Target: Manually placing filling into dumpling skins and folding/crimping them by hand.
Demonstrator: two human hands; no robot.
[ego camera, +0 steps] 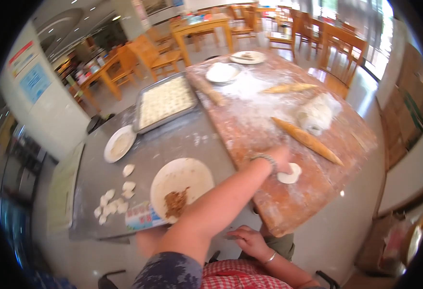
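Observation:
My left hand (283, 159), blurred, reaches across onto the floured wooden board (247, 133). Its thumb lies on the upper edge of a round white dough wrapper (289, 174); whether the fingers grip it is unclear. Low over my lap is my right hand (247, 241), fingers partly curled, with a thin dark thing by the fingertips that may be held. A large white bowl (164, 173) with brown filling (175, 203) stands beside my left forearm, which partly covers it. Several small dough pieces (112, 206), seemingly filled, lie on the metal table left of the bowl.
A metal tray (165, 123) full of white dumplings and a white plate (120, 143) stand on the metal table (182, 144). The board holds tapered rolling pins (307, 140), a cylindrical rolling pin (208, 92), a flour bowl (223, 73) and bagged dough (314, 113). Wooden chairs (161, 59) stand beyond.

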